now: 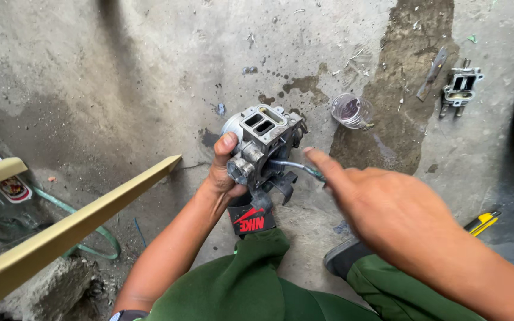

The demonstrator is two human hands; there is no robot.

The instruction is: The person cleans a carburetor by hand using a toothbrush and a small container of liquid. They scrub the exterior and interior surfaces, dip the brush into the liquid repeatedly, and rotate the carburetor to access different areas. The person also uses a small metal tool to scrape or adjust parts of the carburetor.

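Note:
My left hand (pixel 224 172) grips a grey metal engine part (pixel 264 142), a throttle body with a rectangular two-port flange on top, held above the concrete floor. A thin tube or cable (pixel 292 165) sticks out of its right side. My right hand (pixel 382 208) is beside the part, index finger stretched toward that tube, fingertip just short of it, holding nothing. Black plastic brackets hang under the part.
A small clear plastic cup (pixel 351 110) stands on the oil-stained floor (pixel 150 71). At top right lie a smaller metal valve part (pixel 460 88) and a flat metal strip (pixel 432 74). A yellow-handled tool (pixel 482 223) lies at the right, a wooden bar (pixel 72 229) and green hose (pixel 90 226) at the left.

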